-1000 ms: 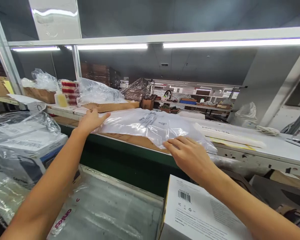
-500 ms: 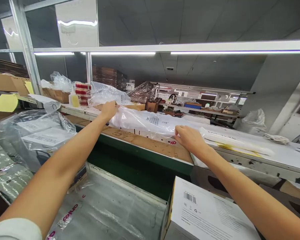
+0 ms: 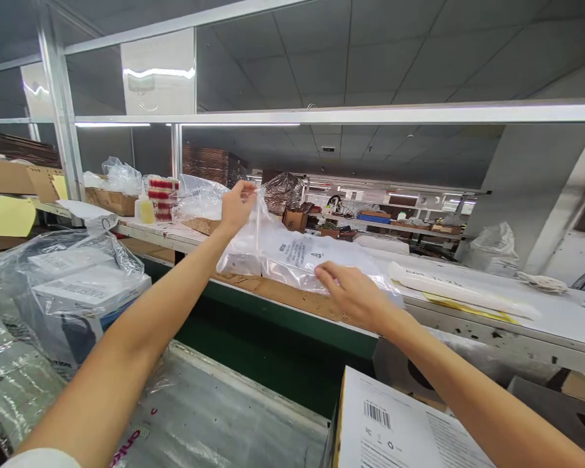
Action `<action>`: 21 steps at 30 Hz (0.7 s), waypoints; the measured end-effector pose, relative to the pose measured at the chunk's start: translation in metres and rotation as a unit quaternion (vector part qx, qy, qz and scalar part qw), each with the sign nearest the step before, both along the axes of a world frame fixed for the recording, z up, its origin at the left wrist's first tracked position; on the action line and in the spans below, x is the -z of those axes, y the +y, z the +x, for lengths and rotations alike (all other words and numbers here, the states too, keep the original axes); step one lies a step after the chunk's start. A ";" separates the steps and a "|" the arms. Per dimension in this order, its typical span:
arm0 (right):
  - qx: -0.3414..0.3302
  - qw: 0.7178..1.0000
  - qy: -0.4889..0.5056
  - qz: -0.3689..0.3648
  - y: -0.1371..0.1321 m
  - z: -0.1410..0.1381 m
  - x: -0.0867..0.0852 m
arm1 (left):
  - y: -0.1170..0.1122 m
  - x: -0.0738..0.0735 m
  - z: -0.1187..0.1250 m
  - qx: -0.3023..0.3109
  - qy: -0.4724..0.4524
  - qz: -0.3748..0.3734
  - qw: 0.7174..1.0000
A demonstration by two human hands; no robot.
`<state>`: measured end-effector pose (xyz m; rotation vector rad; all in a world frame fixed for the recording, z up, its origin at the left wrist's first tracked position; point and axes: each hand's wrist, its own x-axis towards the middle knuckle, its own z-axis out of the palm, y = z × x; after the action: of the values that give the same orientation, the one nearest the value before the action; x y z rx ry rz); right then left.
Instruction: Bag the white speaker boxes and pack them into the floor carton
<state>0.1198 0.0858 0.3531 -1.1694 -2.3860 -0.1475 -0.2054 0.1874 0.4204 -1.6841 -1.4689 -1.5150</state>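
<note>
My left hand [image 3: 236, 207] pinches the upper left corner of a clear plastic bag [image 3: 292, 255] with printed text and holds it lifted above the workbench [image 3: 541, 312]. My right hand [image 3: 353, 294] grips the bag's lower right part near the bench's front edge. The bag hangs tilted between both hands over a flat brown cardboard sheet [image 3: 283, 292].
A white box with a barcode [image 3: 400, 429] sits close in front at lower right. Bagged white boxes [image 3: 73, 286] are stacked at left. Behind the bag lie more plastic bags [image 3: 199, 195], a yellow bottle [image 3: 146, 209] and a long white roll [image 3: 458, 289].
My left hand has lifted the bag's corner up off the bench. My right hand has slid nearer along the bag's lower edge and the bag now hangs raised.
</note>
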 end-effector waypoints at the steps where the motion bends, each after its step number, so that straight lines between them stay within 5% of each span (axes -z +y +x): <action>1: -0.010 0.999 0.035 0.017 0.004 -0.002 -0.008 | -0.010 0.002 0.012 0.049 -0.007 0.034 0.998; 5: -0.085 0.975 0.056 0.196 0.025 -0.017 -0.045 | -0.060 0.022 0.058 0.286 0.040 0.081 0.954; 7: -0.096 0.959 -0.017 0.265 0.033 -0.028 -0.062 | -0.075 0.037 0.069 0.359 0.064 0.033 0.931; 9: -0.071 0.962 -0.083 0.251 0.039 -0.039 -0.071 | -0.079 0.052 0.068 0.392 0.053 -0.043 0.917; 12: -0.001 0.978 -0.085 0.188 0.042 -0.044 -0.077 | -0.066 0.071 0.046 0.323 0.031 -0.177 0.929; 15: 0.067 0.973 0.007 0.219 0.037 -0.025 -0.091 | -0.051 0.085 0.019 0.226 0.103 -0.264 0.932; 17: 0.076 0.948 0.122 0.285 0.026 0.000 -0.111 | -0.043 0.087 0.009 0.203 0.147 -0.293 0.922; 19: 0.039 0.892 0.265 0.365 0.005 0.034 -0.131 | -0.033 0.082 0.007 0.184 0.170 -0.318 0.914; 21: 0.003 0.857 0.310 0.412 -0.028 0.072 -0.142 | -0.018 0.072 0.013 0.162 0.199 -0.350 0.901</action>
<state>0.1920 0.0583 0.4952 -0.6530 -1.4746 -0.6212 -0.1925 0.1693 0.3483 -2.5723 -1.6573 -0.6976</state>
